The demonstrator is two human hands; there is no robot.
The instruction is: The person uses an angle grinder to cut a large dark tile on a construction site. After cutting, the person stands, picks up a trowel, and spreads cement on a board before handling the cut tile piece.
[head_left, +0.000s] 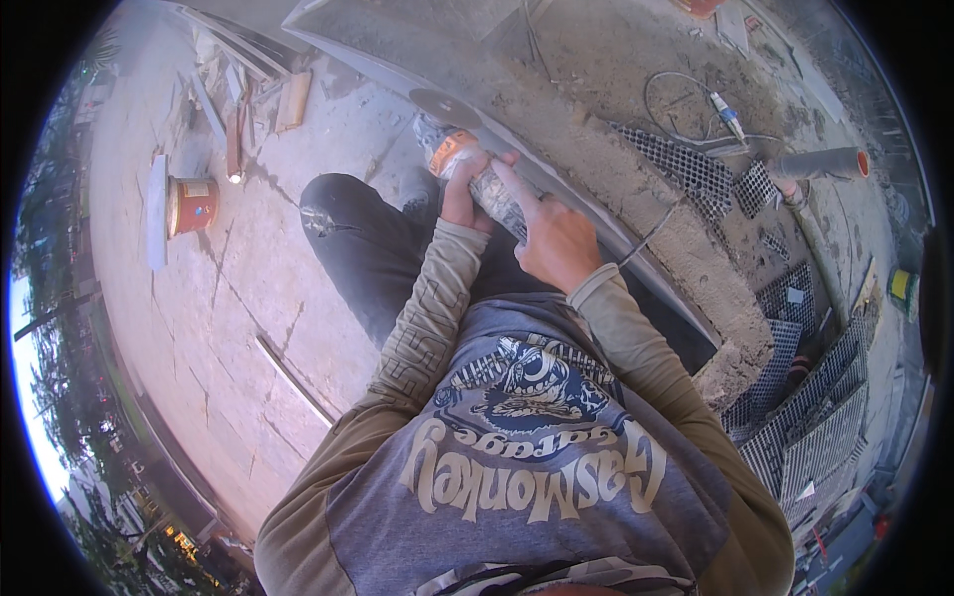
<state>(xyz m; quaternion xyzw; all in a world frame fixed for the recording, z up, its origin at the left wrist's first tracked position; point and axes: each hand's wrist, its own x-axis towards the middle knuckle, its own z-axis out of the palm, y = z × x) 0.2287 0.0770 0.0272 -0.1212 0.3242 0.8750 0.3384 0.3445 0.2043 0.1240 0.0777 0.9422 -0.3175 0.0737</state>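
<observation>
An angle grinder (492,196) with a dusty, worn casing, an orange band and a grey disc (444,107) is held diagonally in front of me. My left hand (467,194) grips it just behind the band, partly hidden by the tool. My right hand (552,238) holds the rear of the body, index finger stretched along it. The disc is beside the edge of a long, dusty concrete ledge (725,288); whether it touches is unclear. My bent knee (333,214) is below left of the tool.
At left are a rusty red bucket (191,207), a white board (157,211) and scrap planks (248,60). At right lie mosaic tile sheets (676,164), a cable connector (725,111), a grey pipe (825,164) and a green-and-yellow tub (901,293). A white strip (293,377) lies on the floor.
</observation>
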